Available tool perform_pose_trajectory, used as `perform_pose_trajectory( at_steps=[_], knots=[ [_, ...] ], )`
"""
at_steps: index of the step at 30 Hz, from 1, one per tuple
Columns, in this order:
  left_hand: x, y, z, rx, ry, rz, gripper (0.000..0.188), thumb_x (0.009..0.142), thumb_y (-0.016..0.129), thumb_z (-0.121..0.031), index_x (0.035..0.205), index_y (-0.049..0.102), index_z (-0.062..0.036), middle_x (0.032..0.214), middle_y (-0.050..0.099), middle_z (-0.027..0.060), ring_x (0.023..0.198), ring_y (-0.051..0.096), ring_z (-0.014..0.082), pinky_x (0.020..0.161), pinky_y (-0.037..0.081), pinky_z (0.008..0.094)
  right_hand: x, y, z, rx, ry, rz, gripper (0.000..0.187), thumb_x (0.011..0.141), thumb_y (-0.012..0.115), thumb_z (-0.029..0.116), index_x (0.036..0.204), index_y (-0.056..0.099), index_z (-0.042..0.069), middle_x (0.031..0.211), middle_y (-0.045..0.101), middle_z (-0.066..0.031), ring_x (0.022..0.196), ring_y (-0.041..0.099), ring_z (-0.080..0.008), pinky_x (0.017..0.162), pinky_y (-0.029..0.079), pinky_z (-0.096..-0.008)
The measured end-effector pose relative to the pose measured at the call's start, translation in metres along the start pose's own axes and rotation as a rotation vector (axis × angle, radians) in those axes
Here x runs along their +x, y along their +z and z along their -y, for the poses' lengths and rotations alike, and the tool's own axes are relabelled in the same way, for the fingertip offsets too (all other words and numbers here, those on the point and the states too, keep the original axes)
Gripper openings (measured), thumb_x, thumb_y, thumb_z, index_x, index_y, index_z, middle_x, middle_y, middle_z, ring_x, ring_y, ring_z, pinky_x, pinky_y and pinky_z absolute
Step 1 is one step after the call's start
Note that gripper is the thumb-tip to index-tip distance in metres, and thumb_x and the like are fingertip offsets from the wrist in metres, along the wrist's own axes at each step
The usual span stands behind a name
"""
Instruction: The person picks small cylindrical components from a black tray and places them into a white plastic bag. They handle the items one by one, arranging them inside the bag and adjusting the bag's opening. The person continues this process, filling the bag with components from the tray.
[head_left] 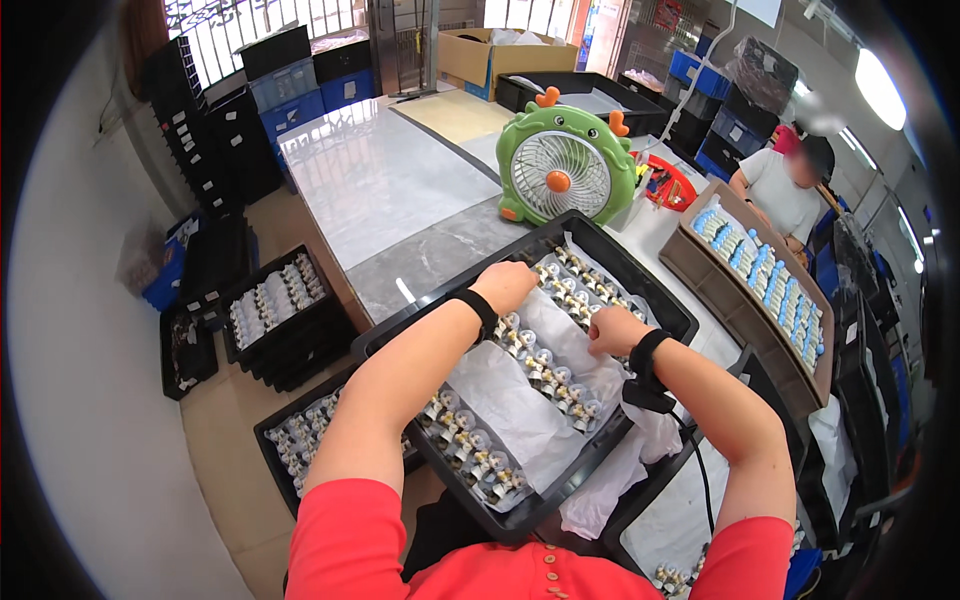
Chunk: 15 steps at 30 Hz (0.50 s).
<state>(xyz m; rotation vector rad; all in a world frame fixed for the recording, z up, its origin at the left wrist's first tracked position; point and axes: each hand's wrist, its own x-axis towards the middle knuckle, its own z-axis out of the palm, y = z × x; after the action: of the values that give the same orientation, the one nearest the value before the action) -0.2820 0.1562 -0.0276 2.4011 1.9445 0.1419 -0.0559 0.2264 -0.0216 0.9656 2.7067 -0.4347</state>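
A black plastic tray (470, 490) is tilted in front of me, with rows of small white-and-gold figurines (465, 440) in clear cups. White paper sheets (515, 395) lie between the rows. At the far left part of the tray, my left hand (507, 286) is closed beside a row of figurines and a sheet's end; its fingertips are hidden. My right hand (616, 332) is closed at the right end of the upper white paper sheet (562, 335), its fingers pinching the edge. A dark band circles each wrist, and a black cable hangs from the right one.
A green cartoon-shaped fan (558, 165) stands behind the tray on the table (390, 200). At the right, a brown box (690, 245) holds blue-and-white pieces, with a co-worker (785, 190) behind it. Stacked black trays (285, 325) of figurines stand on the floor at left.
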Motion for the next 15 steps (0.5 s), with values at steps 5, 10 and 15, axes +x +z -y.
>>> perform_pose_trajectory(
  at_steps=[5, 10, 15],
  knots=[
    [0.005, -0.001, -0.002, 0.125, 0.006, -0.080, 0.012, 0.076, 0.057, -0.002, 0.082, 0.068, -0.0028, 0.090, 0.067, 0.0171, 0.087, 0.066, 0.0293, 0.073, 0.054, 0.0366, 0.013, 0.013, -0.016, -0.066, -0.038, -0.059, 0.014, 0.065, 0.063, 0.014, 0.074, 0.068, 0.004, 0.073, 0.066, -0.0171, 0.072, 0.064, -0.0329, 0.069, 0.051, -0.0396],
    [0.007, 0.000, -0.002, 0.095, 0.007, -0.110, 0.015, 0.077, 0.055, -0.001, 0.088, 0.065, -0.0011, 0.092, 0.064, 0.0184, 0.088, 0.065, 0.0326, 0.073, 0.054, 0.0384, 0.006, 0.002, -0.022, -0.034, -0.050, -0.072, 0.014, 0.066, 0.062, 0.016, 0.074, 0.068, 0.006, 0.071, 0.065, -0.0150, 0.071, 0.064, -0.0316, 0.066, 0.050, -0.0385],
    [0.010, 0.003, 0.007, 0.046, 0.057, -0.035, 0.015, 0.079, 0.051, 0.000, 0.091, 0.060, 0.0008, 0.086, 0.063, 0.0203, 0.085, 0.064, 0.0364, 0.072, 0.052, 0.0416, -0.006, -0.007, -0.010, 0.162, 0.006, 0.037, 0.022, 0.065, 0.068, 0.022, 0.077, 0.067, 0.003, 0.076, 0.067, -0.0170, 0.075, 0.065, -0.0312, 0.072, 0.052, -0.0368]
  ],
)
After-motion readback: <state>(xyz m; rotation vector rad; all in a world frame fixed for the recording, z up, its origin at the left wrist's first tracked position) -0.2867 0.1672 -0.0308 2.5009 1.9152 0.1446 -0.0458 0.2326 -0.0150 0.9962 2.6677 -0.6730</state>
